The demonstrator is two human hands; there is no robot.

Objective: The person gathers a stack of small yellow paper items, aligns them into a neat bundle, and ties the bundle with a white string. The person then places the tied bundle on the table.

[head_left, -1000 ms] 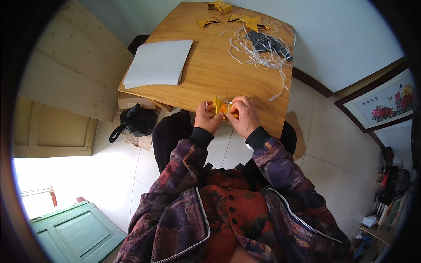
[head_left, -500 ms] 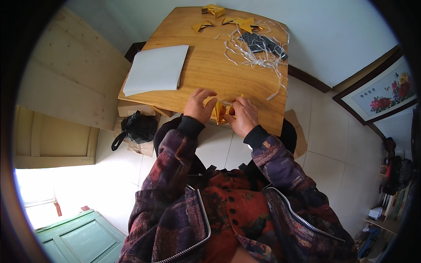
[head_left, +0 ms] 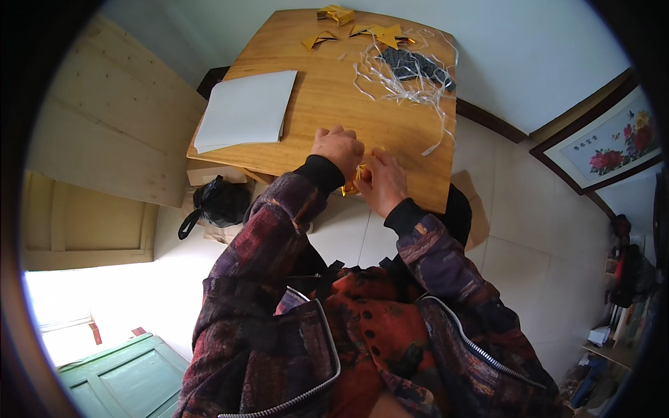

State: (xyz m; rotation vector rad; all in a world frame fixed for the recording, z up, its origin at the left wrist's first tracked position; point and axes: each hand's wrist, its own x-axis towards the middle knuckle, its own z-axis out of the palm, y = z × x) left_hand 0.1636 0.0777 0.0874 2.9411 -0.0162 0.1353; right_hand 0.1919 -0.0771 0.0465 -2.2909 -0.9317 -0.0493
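At the table's near edge, a small folded piece of shiny gold paper [head_left: 346, 189] shows between my hands, partly covered by them. My right hand [head_left: 387, 182] pinches it from the right side, fingers bent around it. Curled and closed, my left hand [head_left: 338, 150] is right above and to the left of the piece; its fingertips are turned away, so what they hold cannot be made out. On the far part of the table lie more gold folded pieces [head_left: 387, 33], and a gold bundle [head_left: 336, 14] sits at the back edge.
A stack of white sheets [head_left: 247, 108] lies on the left of the wooden table [head_left: 317, 90]. Tangled clear strips [head_left: 397, 87] spread at the right, over a dark grey patterned item [head_left: 411, 64]. Below the left edge rests a black plastic bag [head_left: 221, 202].
My left hand has moved right, across toward the right hand, and its fingers have curled in over the gold paper. The right hand stays nearly in place.
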